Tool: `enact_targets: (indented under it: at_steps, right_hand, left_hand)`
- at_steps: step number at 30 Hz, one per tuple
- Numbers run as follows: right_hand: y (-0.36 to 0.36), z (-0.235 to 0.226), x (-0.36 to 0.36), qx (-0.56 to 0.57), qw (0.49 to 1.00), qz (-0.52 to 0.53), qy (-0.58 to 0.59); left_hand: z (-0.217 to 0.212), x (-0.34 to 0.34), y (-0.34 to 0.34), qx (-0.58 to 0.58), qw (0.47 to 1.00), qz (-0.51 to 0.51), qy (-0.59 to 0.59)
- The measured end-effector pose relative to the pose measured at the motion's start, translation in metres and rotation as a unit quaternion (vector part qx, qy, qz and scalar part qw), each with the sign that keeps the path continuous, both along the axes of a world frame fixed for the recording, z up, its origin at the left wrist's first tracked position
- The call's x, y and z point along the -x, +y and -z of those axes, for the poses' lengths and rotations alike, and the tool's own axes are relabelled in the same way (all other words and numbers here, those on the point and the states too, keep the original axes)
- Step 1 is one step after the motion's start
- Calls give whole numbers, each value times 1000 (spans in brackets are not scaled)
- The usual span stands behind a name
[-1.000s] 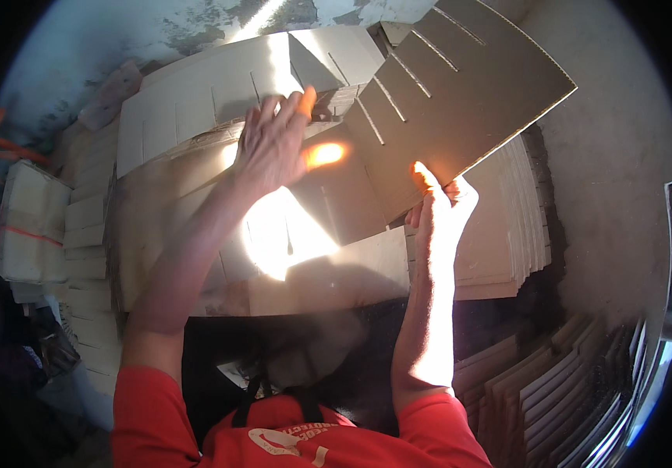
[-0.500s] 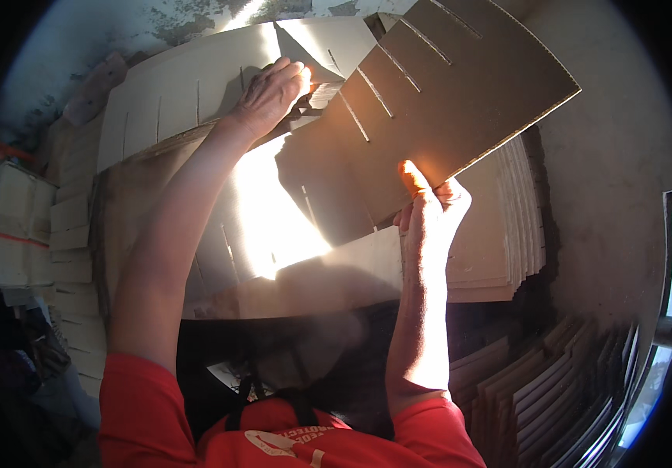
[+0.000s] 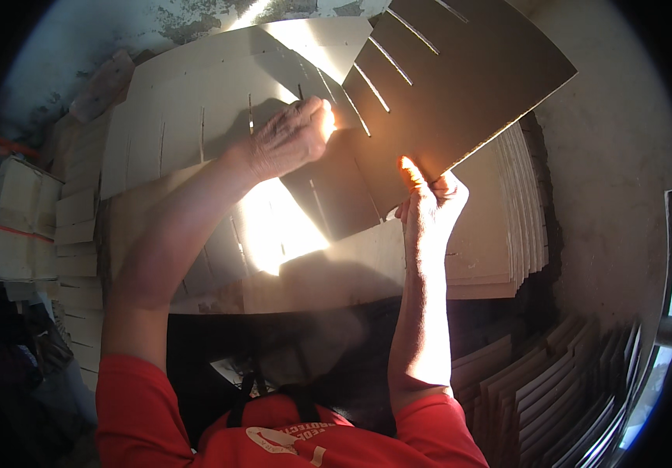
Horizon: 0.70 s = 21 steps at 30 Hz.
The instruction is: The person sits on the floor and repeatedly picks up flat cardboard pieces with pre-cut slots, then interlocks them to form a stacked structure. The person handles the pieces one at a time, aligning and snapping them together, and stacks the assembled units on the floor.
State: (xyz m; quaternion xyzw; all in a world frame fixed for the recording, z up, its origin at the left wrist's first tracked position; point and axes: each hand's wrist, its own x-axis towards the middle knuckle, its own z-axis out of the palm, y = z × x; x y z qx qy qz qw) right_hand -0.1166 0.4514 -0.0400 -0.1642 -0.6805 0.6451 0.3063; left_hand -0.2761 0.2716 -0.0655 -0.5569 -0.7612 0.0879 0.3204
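My right hand pinches the lower edge of a brown slotted cardboard sheet, thumb on its upper face. That sheet is tilted up at the right, with a row of narrow slits along its left side. My left hand is closed at the near edge of a second slotted cardboard sheet, which spreads out at the far left; its fingertips are partly hidden. Below the hands lies another slotted cardboard sheet, crossed by a bright patch of sunlight.
A stack of plain cardboard sits right of my right forearm. Several cardboard sheets stand on edge at the lower right. At the far left is a pale bundle with a red band. A wall rises at the right.
My left hand has come nearer and to the right, and the far slotted sheet has shifted toward me with it. The sheet in my right hand has moved slightly left.
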Motion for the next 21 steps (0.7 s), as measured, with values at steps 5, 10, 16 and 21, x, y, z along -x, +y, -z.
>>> enact_targets:
  at_steps: [5, 10, 16, 21]
  right_hand:
    - [0, -14, -2, 25, 998, -32, -45]
    - [-1, -45, -12, 9, 998, -21, -66]
    - [1, -5, -4, -34, 998, 7, -43]
    - [4, -7, -7, -28, 999, 0, -43]
  left_hand:
    - [-15, -42, -5, -19, 972, 39, -231]
    - [9, -72, -24, -117, 929, 109, -333]
    - [-14, -144, -19, -203, 887, 98, -402]
    - [-28, -60, 1, -288, 907, -2, -308]
